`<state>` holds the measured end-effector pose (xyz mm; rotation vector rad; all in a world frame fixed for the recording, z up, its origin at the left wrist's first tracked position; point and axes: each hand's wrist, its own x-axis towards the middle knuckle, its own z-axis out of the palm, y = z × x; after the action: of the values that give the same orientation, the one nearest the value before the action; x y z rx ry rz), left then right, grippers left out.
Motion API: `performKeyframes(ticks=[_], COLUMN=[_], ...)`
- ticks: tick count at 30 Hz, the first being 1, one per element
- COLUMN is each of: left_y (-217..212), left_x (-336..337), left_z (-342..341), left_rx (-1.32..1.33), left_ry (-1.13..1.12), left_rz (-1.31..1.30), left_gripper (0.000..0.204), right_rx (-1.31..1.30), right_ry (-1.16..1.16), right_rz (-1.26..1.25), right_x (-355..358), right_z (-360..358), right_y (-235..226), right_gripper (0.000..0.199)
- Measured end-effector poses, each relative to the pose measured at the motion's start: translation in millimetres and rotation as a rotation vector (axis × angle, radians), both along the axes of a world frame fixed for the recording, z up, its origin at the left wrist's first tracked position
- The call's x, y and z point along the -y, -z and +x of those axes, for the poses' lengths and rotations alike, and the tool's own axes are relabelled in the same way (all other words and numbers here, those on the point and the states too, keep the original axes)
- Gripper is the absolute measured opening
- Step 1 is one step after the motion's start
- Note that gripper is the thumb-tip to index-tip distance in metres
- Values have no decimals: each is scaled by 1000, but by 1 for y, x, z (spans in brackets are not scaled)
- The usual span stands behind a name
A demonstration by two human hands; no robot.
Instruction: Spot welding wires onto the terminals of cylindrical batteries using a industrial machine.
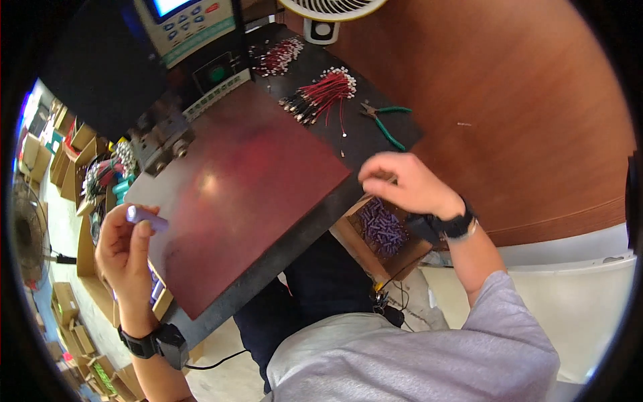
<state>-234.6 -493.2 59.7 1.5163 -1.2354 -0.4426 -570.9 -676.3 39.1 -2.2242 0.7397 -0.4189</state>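
Pinching the purple cylinder (149,218) near the red mat's (254,194) left edge, the left hand (122,251) best holds it lightly, ends uncovered. The right hand's (410,183) grip curls loosely; blur hides whether it holds anything.

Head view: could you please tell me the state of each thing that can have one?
Purple cylinder: held aslant
Left hand: closed on that cylinder
Right hand: curled, blurred; grip unclear
Green-handled cutters: open, handles spread
Screen: lit
Red and black wires: bunched
Cardboard box: open-topped, holding many small purple pieces
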Motion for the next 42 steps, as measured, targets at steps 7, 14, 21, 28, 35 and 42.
performKeyframes(ticks=[7,14,21,28,35,42], left_y=[17,19,21,18,20,16], left_x=[13,13,13,16,12,15], left_z=[-13,-8,-10,-14,-10,-16], left_rx=[81,67,85,121,90,80], left_ry=[18,-21,-38,-31,-3,12], left_rz=[123,148,131,156,116,155], left_gripper=[21,24,24,24,23,23], right_rx=[-334,-395,-485,-313,-453,-205], right_ry=[-136,-287,-467,-338,-268,-222], right_rz=[-699,-871,-1111,-839,-1154,-736], right_x=[87,103,86,91,133,114], right_z=[21,53,59,45,56,44], right_y=[34,61,60,54,70,55], right_gripper=[16,9,9,11,7,8])
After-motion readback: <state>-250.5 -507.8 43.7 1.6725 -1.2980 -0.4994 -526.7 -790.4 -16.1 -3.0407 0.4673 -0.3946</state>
